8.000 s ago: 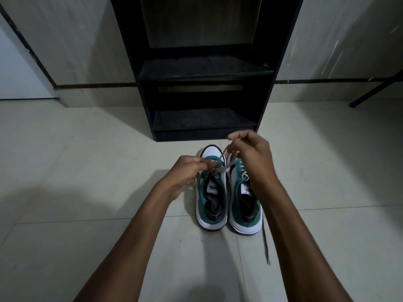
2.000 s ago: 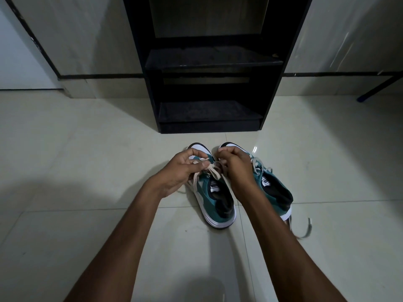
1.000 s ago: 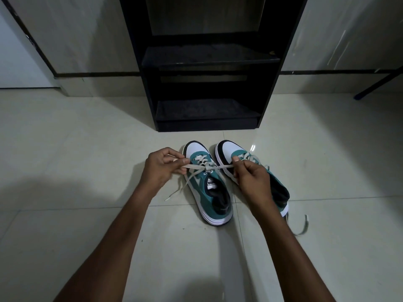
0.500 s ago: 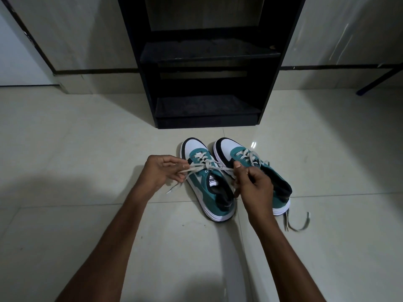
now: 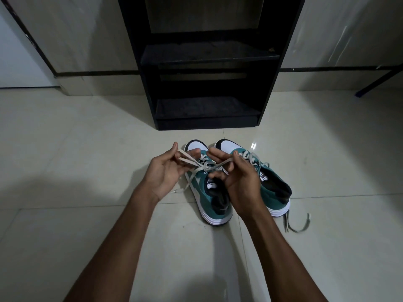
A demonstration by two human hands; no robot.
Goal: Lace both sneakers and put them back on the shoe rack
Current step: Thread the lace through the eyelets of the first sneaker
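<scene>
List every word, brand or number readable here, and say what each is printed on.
"PUMA": white tongue label of the left sneaker, small but legible.
Tongue label of the right sneaker: same style, turned sideways, too blurred to read with certainty.
Shoe rack: no text visible.

Both sneakers, the left sneaker (image 5: pixel 209 192) and the right sneaker (image 5: pixel 272 186), are teal with white toes, black toe rims, black linings and white soles. The laces (image 5: pixel 189 160) are pale grey. The far shoe rack (image 5: pixel 207 62) is black; the floor tiles (image 5: pixel 87 149) are glossy cream.

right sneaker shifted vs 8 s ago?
Yes. The right sneaker lay parallel against the left sneaker; now its heel is swung out rightward, judged against the shoe rack.
</scene>
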